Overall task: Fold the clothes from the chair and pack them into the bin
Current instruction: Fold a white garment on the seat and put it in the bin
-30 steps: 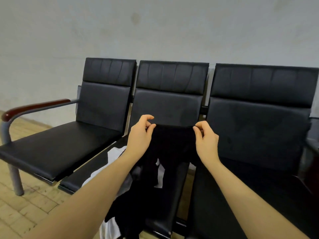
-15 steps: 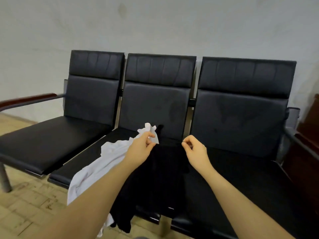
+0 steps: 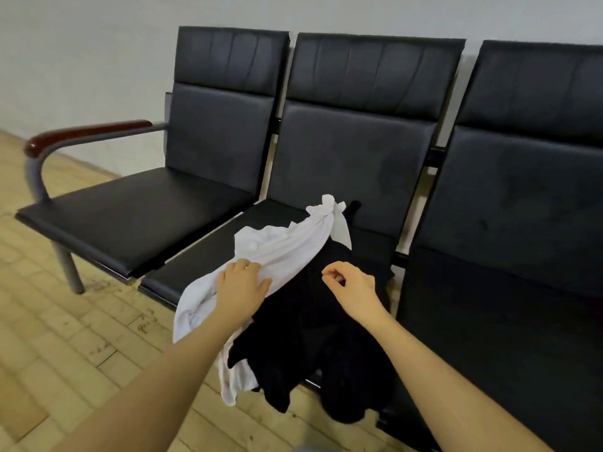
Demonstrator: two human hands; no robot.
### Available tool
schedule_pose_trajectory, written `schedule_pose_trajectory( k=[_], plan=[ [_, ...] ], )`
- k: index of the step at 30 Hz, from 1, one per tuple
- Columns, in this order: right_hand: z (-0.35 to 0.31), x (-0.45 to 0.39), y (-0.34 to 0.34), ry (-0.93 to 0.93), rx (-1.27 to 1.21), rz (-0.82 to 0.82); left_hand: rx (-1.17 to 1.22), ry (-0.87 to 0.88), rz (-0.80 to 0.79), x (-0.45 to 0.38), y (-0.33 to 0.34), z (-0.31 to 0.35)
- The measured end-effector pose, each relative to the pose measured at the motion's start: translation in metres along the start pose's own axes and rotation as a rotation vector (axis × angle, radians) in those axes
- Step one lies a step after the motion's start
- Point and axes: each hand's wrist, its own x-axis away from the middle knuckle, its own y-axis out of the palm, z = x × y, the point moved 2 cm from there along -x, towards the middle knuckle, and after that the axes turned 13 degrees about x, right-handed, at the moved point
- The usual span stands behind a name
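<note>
Wall (image 3: 98,53): plain, pale grey-white, lightly smudged, evenly lit. Floor (image 3: 65,337): light wooden parquet blocks, scuffed and marked with dark scratches. Seating: row of three joined black padded seats with stitched upper backrests, standing against the wall. Armrest (image 3: 81,133): reddish-brown wood on a grey metal tube, at the row's left end. Leg (image 3: 70,270): grey metal, under the left seat.

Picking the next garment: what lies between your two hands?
Head view: dark garment between left hand, resting on white garment, and right hand.
</note>
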Motion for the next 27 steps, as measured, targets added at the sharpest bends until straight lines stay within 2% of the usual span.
schedule_pose_trajectory(
  k=[6,11,14,17,20,23,27],
  plan=[
    [-0.039,-0.032,0.056,-0.085,0.05,-0.13,0.097,-0.021,-0.028,-0.008,0.0,-0.039],
    [-0.046,-0.045,0.087,0.011,0.103,-0.151,0.222,0.095,0.06,-0.009,-0.002,-0.05],
    [-0.044,-0.044,0.092,0.002,0.123,-0.114,0.28,0.101,0.129,-0.012,-0.004,-0.049],
    [-0.044,-0.038,0.075,-0.012,-0.045,-0.018,0.434,0.079,0.205,-0.015,-0.014,-0.044],
    [-0.049,-0.036,0.045,0.001,-0.24,0.009,0.502,0.061,0.24,-0.015,-0.035,-0.024],
    [-0.057,-0.04,0.014,-0.066,-0.228,0.113,0.519,0.11,0.271,-0.019,-0.059,0.003],
    [-0.065,-0.043,-0.028,-0.059,-0.277,0.23,0.472,0.188,0.309,-0.03,-0.093,0.037]
  ],
)
